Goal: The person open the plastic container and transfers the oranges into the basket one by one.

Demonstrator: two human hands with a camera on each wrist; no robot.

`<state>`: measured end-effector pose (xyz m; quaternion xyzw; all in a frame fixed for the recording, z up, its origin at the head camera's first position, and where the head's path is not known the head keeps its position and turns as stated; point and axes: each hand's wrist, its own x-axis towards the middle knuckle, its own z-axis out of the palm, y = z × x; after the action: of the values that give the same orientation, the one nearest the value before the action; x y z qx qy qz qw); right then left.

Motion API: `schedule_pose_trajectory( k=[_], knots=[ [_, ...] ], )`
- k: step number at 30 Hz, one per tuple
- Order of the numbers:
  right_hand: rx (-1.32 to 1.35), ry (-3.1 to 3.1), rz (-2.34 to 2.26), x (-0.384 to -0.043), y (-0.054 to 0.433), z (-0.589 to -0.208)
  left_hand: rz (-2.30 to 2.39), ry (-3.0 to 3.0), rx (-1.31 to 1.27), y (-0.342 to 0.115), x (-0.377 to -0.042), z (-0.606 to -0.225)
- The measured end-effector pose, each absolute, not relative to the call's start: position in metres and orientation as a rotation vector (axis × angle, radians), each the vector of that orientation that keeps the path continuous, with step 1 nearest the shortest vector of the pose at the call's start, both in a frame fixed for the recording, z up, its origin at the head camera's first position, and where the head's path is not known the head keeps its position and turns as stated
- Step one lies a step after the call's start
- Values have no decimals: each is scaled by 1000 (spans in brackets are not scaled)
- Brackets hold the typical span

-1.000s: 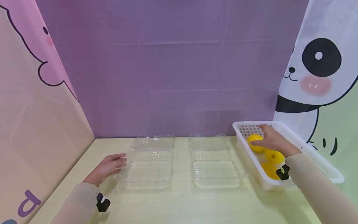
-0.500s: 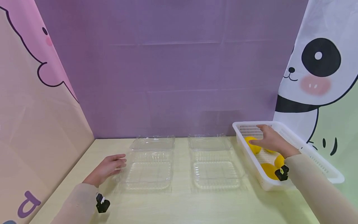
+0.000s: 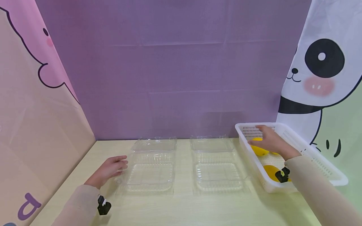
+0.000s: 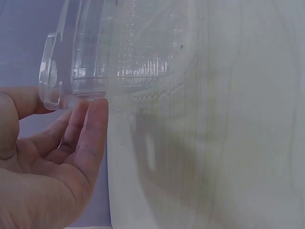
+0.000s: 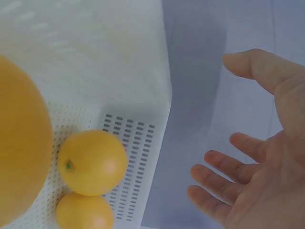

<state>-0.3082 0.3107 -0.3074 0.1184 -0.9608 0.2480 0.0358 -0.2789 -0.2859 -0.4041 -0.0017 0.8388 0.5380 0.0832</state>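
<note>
My right hand (image 3: 271, 142) hovers over the white perforated basket (image 3: 251, 160), thumb and fingers spread with nothing between them. Under it lie several oranges (image 3: 259, 151), partly hidden by the hand and sleeve. In the right wrist view one orange (image 5: 93, 162) shows a green stem spot and touches another orange (image 5: 85, 212) near the basket's slotted end. A much nearer orange (image 5: 21, 143) fills the left edge. My left hand (image 3: 108, 169) is relaxed beside the left clear plastic clamshell box (image 3: 150, 172); its fingertips (image 4: 98, 107) overlap the box's edge in the left wrist view.
A second clear clamshell box (image 3: 219, 171) lies opened on the pale wooden table (image 3: 183, 207), between the first box and the basket. A purple backdrop (image 3: 181, 78) stands behind, with printed cartoon panels at both sides.
The oranges in the basket have rolled and shifted about beneath my right hand. That hand has drifted slightly left, still spread. My left hand and both boxes keep their places.
</note>
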Motion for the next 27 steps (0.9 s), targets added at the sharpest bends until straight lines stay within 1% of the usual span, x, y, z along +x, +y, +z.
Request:
schedule_pose_trajectory(
  k=[9,18,27],
  knots=[
    [400,-2932,765,-305,300,-306,1570,2551,44,-286,-278,-400],
    [444,-2923,758,-305,291,-306,1432,2699,80,-285,-276,-390],
    [471,-2913,738,-305,285,-305,1417,2759,98,-278,-276,-375]
  ],
)
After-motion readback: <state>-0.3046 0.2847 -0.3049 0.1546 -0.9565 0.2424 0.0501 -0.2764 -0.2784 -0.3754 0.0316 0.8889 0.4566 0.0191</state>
